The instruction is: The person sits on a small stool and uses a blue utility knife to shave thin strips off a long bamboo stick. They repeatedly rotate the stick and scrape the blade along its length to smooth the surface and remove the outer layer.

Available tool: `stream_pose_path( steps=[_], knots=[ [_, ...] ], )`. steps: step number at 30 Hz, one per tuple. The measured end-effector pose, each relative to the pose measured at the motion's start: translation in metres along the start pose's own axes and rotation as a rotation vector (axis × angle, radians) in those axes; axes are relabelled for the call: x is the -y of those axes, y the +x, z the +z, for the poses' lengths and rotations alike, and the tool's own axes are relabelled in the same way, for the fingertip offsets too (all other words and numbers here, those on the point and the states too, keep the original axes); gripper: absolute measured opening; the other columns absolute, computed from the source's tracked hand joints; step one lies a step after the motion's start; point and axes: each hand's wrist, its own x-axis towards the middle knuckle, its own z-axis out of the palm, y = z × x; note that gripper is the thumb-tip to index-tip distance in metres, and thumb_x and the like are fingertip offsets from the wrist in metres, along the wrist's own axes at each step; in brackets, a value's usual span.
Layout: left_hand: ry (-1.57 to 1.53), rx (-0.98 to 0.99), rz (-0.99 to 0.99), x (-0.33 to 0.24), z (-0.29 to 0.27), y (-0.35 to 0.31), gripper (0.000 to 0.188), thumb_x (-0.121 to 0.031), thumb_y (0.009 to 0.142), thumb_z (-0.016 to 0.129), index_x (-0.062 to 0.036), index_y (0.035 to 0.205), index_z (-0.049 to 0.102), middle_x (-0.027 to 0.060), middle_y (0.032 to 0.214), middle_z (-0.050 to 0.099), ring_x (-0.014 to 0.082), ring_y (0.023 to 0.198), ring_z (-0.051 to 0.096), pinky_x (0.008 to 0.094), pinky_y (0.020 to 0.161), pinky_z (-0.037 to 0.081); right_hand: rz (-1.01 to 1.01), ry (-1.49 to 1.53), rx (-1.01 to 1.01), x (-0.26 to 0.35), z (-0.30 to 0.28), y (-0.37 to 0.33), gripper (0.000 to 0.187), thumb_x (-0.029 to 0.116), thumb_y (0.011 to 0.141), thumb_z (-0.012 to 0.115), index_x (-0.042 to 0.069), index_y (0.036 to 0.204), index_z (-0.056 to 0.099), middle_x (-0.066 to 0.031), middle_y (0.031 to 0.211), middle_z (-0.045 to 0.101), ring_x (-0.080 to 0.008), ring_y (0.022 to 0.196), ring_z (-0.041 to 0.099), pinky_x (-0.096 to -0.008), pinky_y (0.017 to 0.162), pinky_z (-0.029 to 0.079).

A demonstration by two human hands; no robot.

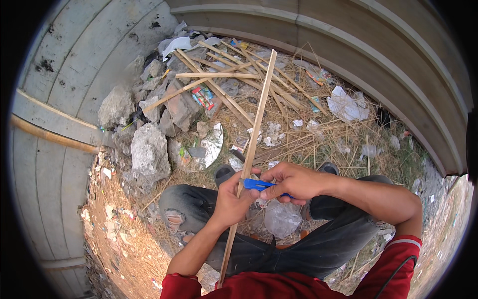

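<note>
A long, thin strip of wood [259,114] runs from my lap up and away past my knees, slightly tilted to the right. My left hand [233,199] is closed around it near its middle. In my right hand [298,180] I grip a blue box cutter [256,185]. Its front end meets the wooden strip just by my left fingers, and the left thumb is close to or touching the cutter. The blade itself is too small to make out clearly.
Several more wooden strips [214,74] lie crossed on dry grass and litter ahead. Grey rocks [149,149] are heaped to the left, beside a panelled wall [64,65]. A ribbed metal sheet [388,55] curves along the far right. Crumpled clear plastic [282,218] lies between my legs.
</note>
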Motion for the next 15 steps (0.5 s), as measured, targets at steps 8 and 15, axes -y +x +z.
stream_pose_path(
  steps=[8,15],
  knots=[
    [0.18,-0.116,0.081,0.012,-0.007,0.001,0.049,-0.033,0.095,0.074,0.001,0.126,0.058,-0.0016,0.088,0.064,0.002,0.073,0.054,0.0195,0.061,0.041,-0.012,-0.048,-0.219,-0.005,0.018,0.006,0.026,0.025,0.091,0.071,0.006,0.108,0.073,-0.0086,0.064,0.06,-0.0173,0.046,0.056,-0.0341,0.045,0.043],
    [0.182,-0.113,0.061,0.015,-0.005,0.001,0.046,-0.03,0.095,0.074,0.0017,0.125,0.06,0.001,0.102,0.066,0.0064,0.094,0.058,0.0233,0.082,0.047,-0.275,-0.417,-0.422,-0.018,0.023,0.008,0.028,0.022,0.086,0.071,0.005,0.109,0.071,-0.0233,0.089,0.07,-0.0414,0.084,0.067,-0.0462,0.075,0.051]
  ],
)
